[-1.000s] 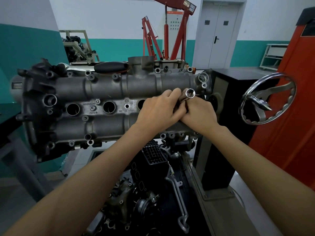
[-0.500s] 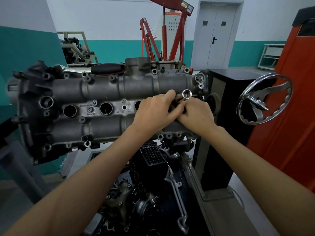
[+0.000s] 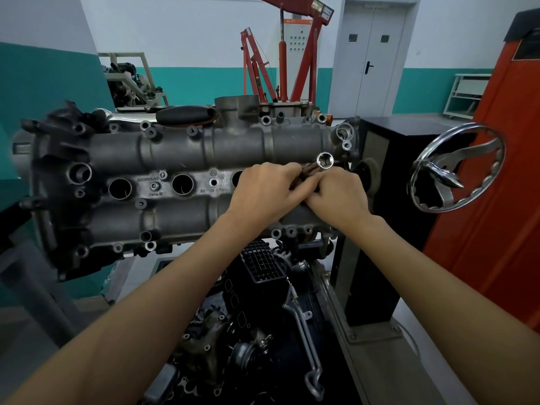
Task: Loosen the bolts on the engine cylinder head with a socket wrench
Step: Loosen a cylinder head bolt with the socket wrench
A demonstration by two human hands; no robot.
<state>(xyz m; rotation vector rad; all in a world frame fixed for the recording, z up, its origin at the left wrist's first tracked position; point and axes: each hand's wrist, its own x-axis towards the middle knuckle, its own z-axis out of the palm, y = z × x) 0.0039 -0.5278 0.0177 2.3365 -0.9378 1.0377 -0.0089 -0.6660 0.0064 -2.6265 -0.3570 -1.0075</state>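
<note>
The grey cylinder head (image 3: 181, 159) lies sideways on a stand, with round plug holes and small bolts along its face. My left hand (image 3: 263, 191) and my right hand (image 3: 339, 194) meet at its right end, both gripping the dark handle of a socket wrench (image 3: 306, 172). A shiny open socket (image 3: 325, 161) sticks out above my right hand, its mouth facing me. The rest of the wrench and the bolt under my hands are hidden.
A chrome handwheel (image 3: 455, 171) juts from the black stand (image 3: 388, 176) at the right. An orange cabinet (image 3: 496, 200) fills the right edge. Below the head hang dark engine parts (image 3: 263, 317). A red engine crane (image 3: 286, 54) and grey door (image 3: 374, 57) stand behind.
Both hands have stayed clasped on the wrench at the right end of the head. The socket end has barely shifted; only my head has moved a little.
</note>
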